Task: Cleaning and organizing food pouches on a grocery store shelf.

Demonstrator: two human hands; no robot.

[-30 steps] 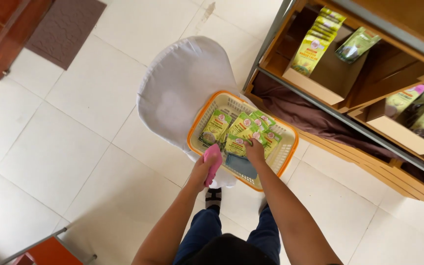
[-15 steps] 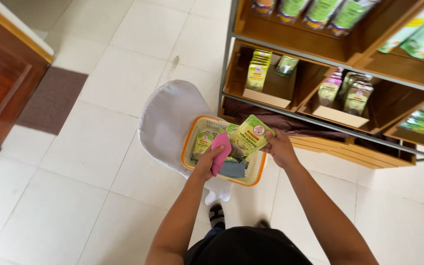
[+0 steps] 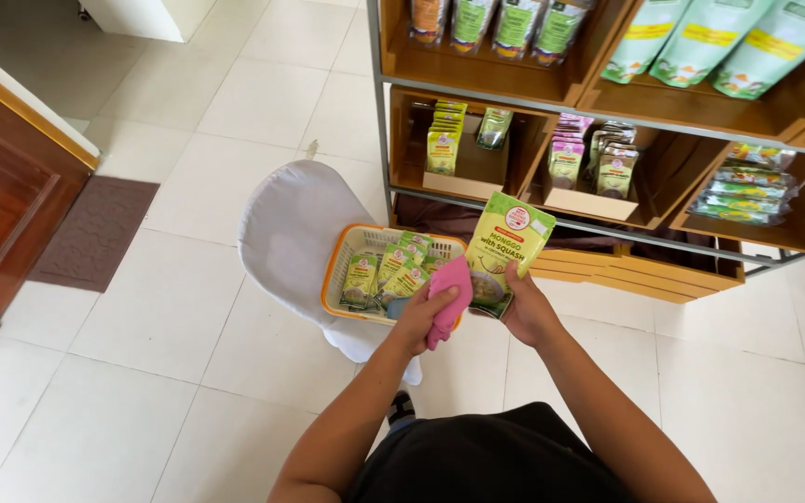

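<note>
Setting: shop floor of pale square tiles (image 3: 188,307), seen from above. Open tile runs wide on the left and toward the top of the view.

Left edge: dark wooden door (image 3: 2,224) with a brown mat (image 3: 95,233) at its foot, well apart from the person.

Centre: white-covered chair (image 3: 295,242) carrying an orange-rimmed basket (image 3: 333,270). The basket holds several small green and yellow packets (image 3: 388,270) and sits just beside the shelf frame.

Left hand (image 3: 418,317): closed around a pink cloth (image 3: 449,298), held over the basket's near right corner. The cloth touches the lower left side of the pouch.

Green pouch (image 3: 505,247): upright, lifted above the basket's right end, between both hands and in front of the lowest shelf rail.

Right hand (image 3: 528,312): clamped on the pouch's lower edge, thumb on the front face. The hands stand close together, each holding its own item.

Right: wooden shelf unit (image 3: 607,102) with metal frame, compartments holding boxed packets (image 3: 449,140) and larger green bags (image 3: 710,42) above. Clear tile lies to the right below the unit.
</note>
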